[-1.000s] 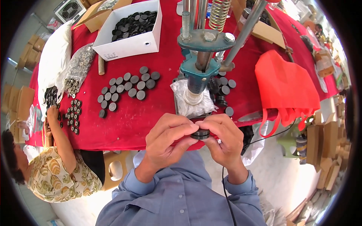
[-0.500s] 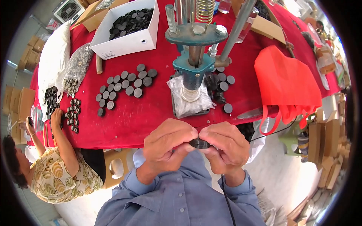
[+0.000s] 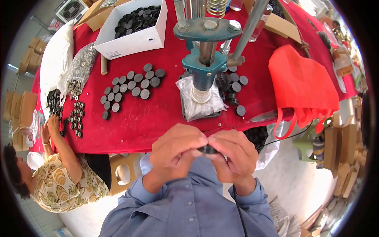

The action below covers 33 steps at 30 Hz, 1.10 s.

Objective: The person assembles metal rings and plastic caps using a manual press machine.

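Between the fingertips of both hands I hold a small black round disc [image 3: 207, 149], just in front of the table's near edge. My left hand [image 3: 173, 152] pinches its left side and my right hand [image 3: 235, 154] its right side. The fingers cover much of the disc. Beyond my hands stands a green hand press [image 3: 203, 75], its base wrapped in clear plastic [image 3: 189, 104]. Several grey-topped black discs [image 3: 145, 94] lie spread on the red cloth to the left of the press. More discs [image 3: 235, 87] lie to its right, some stacked.
A white box [image 3: 130, 47] of black discs stands at the back left, near a bag of metal rings [image 3: 81, 69]. A red fabric bag [image 3: 304, 87] lies on the right. At the left, a co-worker's hands [image 3: 51, 126] handle small parts beside rows of ringed pieces [image 3: 77, 118].
The disc has turned a little between my fingers, and less of its lower edge shows. Both hands stay in nearly the same place. The co-worker's hands have come closer together.
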Each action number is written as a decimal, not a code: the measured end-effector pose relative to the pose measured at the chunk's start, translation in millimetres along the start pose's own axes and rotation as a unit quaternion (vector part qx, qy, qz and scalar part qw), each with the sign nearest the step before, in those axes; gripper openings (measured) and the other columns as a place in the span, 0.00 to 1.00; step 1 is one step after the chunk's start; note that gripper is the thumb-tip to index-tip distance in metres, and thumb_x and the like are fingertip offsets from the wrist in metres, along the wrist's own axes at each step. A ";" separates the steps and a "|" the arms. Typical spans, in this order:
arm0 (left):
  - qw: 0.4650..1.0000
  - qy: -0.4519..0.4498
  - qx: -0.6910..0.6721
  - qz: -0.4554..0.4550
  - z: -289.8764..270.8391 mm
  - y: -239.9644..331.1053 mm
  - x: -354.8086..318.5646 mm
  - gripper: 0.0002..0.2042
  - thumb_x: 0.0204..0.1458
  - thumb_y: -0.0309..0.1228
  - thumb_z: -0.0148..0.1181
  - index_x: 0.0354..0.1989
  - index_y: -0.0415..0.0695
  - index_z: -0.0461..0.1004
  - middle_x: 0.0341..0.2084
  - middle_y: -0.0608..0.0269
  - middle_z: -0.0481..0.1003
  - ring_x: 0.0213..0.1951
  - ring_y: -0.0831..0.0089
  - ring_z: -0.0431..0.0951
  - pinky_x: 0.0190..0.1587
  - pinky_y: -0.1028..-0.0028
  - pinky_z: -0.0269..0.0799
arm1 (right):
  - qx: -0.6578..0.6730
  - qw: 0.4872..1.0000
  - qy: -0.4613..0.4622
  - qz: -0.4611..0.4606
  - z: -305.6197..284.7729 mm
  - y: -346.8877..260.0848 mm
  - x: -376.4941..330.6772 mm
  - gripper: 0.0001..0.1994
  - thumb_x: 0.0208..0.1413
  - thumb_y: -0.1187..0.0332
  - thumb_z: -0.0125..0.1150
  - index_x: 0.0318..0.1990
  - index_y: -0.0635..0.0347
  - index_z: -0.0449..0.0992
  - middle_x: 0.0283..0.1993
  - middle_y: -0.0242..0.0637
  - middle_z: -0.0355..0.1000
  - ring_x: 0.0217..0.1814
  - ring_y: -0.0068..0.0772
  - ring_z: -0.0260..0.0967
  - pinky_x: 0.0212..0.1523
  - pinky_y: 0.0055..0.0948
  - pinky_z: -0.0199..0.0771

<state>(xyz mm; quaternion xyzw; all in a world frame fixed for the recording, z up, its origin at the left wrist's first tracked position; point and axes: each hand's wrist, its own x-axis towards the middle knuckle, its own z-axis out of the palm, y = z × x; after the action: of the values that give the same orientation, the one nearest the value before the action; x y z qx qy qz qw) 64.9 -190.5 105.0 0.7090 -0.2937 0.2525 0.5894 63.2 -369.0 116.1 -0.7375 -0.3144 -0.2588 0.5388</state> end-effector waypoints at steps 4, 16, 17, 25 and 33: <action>0.987 0.024 -0.097 -0.127 -3.9 -16.3 -26.3 0.08 0.60 0.23 0.64 0.46 0.36 0.76 0.41 0.49 0.78 0.39 0.65 0.79 0.42 0.68 0.78 | 0.030 0.995 -0.024 0.095 17.3 8.3 -9.3 0.16 0.48 0.77 0.74 0.46 0.66 0.80 0.40 0.45 0.78 0.35 0.40 0.78 0.35 0.31 0.79; 0.688 0.179 -0.524 -0.469 -15.9 -37.2 -37.1 0.09 0.67 0.36 0.50 0.43 0.43 0.69 0.39 0.60 0.69 0.41 0.69 0.70 0.39 0.73 0.70 | -0.252 0.939 -0.029 0.231 -17.9 102.2 -11.7 0.16 0.50 0.70 0.72 0.47 0.59 0.79 0.35 0.37 0.72 0.36 0.39 0.72 0.36 0.38 0.70; 0.677 0.170 -0.533 -0.478 -14.3 -38.4 -38.9 0.09 0.68 0.36 0.50 0.41 0.43 0.69 0.37 0.62 0.68 0.38 0.70 0.68 0.37 0.75 0.69 | -0.290 0.934 -0.042 0.203 -14.5 104.9 -10.8 0.16 0.49 0.68 0.73 0.46 0.57 0.80 0.35 0.36 0.71 0.38 0.39 0.71 0.38 0.39 0.67; 0.666 0.153 -0.515 -0.518 -1.2 -38.8 -40.1 0.05 0.66 0.31 0.53 0.37 0.45 0.69 0.30 0.64 0.70 0.29 0.78 0.66 0.27 0.79 0.61 | -0.366 0.908 -0.076 0.189 -7.1 122.8 -1.2 0.15 0.45 0.65 0.75 0.42 0.55 0.84 0.36 0.34 0.69 0.42 0.38 0.69 0.43 0.41 0.62; 0.670 0.146 -0.500 -0.529 8.9 -37.0 -34.3 0.03 0.65 0.29 0.55 0.38 0.45 0.71 0.30 0.64 0.70 0.28 0.78 0.67 0.26 0.79 0.60 | -0.365 0.908 -0.098 0.180 -10.5 130.8 1.8 0.16 0.42 0.66 0.76 0.41 0.54 0.85 0.40 0.33 0.69 0.47 0.38 0.67 0.47 0.41 0.60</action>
<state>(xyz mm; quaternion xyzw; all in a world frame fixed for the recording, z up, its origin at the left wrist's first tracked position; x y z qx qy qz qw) 67.4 -190.2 53.8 0.2989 0.1379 -0.1856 0.9259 161.1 -407.6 37.8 -0.9484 -0.1108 -0.1810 0.2356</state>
